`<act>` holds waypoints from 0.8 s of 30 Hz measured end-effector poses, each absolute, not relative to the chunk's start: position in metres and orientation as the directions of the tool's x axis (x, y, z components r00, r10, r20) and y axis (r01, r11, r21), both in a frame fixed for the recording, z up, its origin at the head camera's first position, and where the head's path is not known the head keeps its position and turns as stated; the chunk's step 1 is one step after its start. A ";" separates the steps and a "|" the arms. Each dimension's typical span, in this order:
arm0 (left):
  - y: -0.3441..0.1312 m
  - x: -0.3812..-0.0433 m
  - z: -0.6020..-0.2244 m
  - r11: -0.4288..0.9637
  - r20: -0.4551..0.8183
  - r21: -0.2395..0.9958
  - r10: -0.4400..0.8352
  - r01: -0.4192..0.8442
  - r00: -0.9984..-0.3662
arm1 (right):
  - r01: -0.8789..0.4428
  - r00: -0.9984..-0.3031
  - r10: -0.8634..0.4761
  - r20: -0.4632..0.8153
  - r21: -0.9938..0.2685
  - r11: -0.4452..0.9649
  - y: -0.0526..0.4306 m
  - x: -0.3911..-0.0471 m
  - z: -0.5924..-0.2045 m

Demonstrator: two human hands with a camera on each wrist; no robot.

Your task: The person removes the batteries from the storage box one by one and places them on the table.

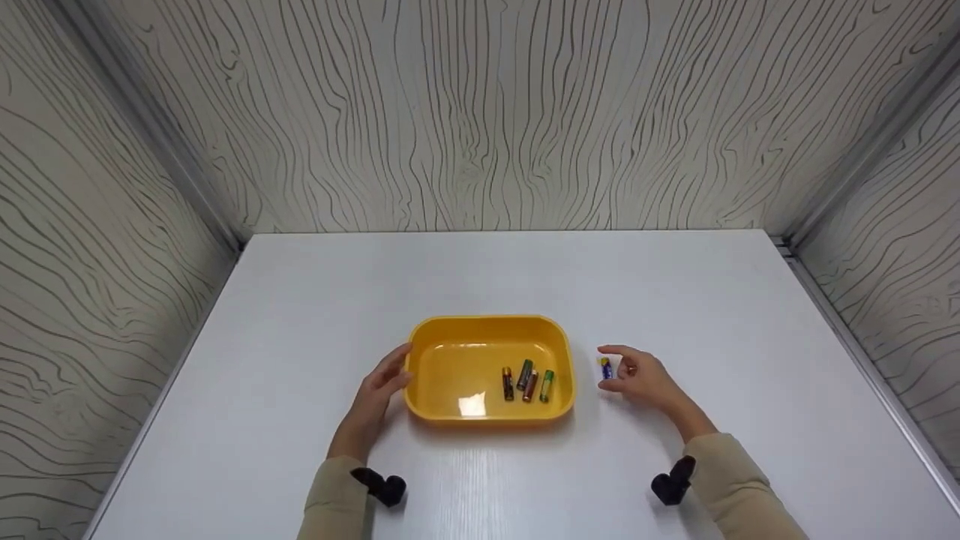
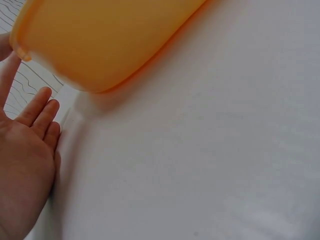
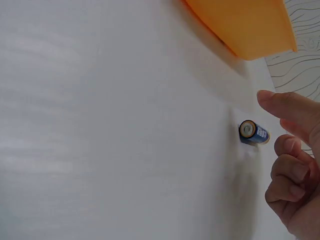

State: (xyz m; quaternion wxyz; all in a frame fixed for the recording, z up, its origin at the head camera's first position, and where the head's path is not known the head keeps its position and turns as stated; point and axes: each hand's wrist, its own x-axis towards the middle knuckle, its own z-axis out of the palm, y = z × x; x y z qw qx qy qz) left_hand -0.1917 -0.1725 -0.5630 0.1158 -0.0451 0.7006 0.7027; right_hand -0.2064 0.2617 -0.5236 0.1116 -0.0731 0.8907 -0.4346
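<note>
Four batteries (image 1: 531, 386) sat in the right half of the yellow tray (image 1: 450, 382), below the frame's centre, and one more, a blue battery with a yellow end (image 1: 606, 367), lay alone on the white bench (image 1: 480, 277) just right of it. And there was the right hand (image 1: 643, 377), thumb and forefinger wide about that loner, neither tip touching it, the other fingers curled! Over on the tray's left side, the left hand (image 1: 370, 390) had fairly straight fingers against the rim; a light, steady touch looked enough there. The pinch, though, called for care: both tips needed to come in low and meet evenly, since one clumsy nudge could have set that cylinder rolling.
</note>
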 end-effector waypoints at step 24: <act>-0.172 -0.191 -0.563 0.007 -0.246 0.969 0.094 -0.247 -0.965 | -0.209 -0.927 -0.373 0.024 -0.861 0.464 0.205 -0.198 -0.490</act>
